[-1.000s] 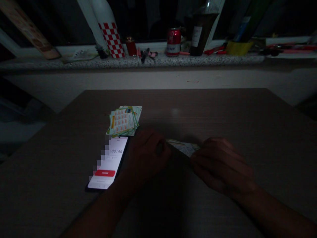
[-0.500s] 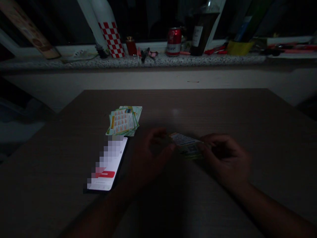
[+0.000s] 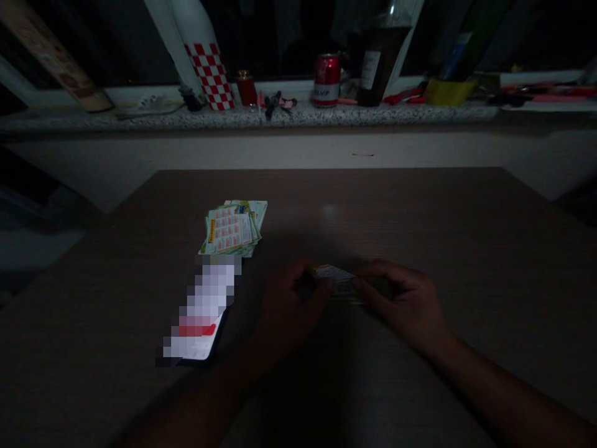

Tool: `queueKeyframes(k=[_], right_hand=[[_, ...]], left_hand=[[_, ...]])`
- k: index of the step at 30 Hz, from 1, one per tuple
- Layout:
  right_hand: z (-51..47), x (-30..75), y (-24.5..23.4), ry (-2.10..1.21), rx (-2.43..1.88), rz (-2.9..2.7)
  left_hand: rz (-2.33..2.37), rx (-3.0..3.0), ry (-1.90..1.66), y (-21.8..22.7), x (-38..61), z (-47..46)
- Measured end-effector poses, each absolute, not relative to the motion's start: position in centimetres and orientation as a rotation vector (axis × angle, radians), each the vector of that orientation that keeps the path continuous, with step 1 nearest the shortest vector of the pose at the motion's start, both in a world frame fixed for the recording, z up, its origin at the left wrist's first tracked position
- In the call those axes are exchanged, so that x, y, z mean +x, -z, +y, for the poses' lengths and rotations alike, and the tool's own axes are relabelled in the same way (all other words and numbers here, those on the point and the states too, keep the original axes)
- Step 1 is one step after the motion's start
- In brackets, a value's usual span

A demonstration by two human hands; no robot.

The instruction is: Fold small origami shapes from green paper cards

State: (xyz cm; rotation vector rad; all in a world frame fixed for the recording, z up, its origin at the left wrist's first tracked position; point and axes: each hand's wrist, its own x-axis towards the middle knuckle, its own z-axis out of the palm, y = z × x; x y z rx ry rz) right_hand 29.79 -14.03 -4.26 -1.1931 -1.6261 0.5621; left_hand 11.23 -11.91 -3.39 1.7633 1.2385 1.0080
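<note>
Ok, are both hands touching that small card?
Touching. The head view shows the left hand and right hand pinching the small card at opposite ends.

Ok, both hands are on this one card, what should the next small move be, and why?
Probably lay the card, pinched between the left hand and right hand, onto the pile of cards just beyond the phone: similar printed cards already lie there.

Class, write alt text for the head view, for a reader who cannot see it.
In dim light, the left hand and right hand hold a small printed card over a table. A lit phone and a stack of cards lie beside them.
</note>
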Motion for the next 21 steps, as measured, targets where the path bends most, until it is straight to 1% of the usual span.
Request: queueKeyframes(k=[4, 9, 14, 21], right_hand=[[-14.0, 29.7, 4.0, -0.495, -1.195, -1.668], [-14.0, 29.7, 3.9, -0.361, -1.148, -1.748], [-14.0, 29.8, 3.7, -0.240, -1.063, -1.821], [-14.0, 29.9, 3.7, -0.061, -0.944, -1.926]], left_hand=[[1.232, 1.806, -1.026, 3.5, 11.4, -12.1], [1.272, 2.055, -1.038, 3.1, 11.6, -12.4], [1.198, 2.254, -1.136, 3.1, 11.4, -12.4], [1.022, 2.657, -1.098, 2.3, 10.9, -12.3]])
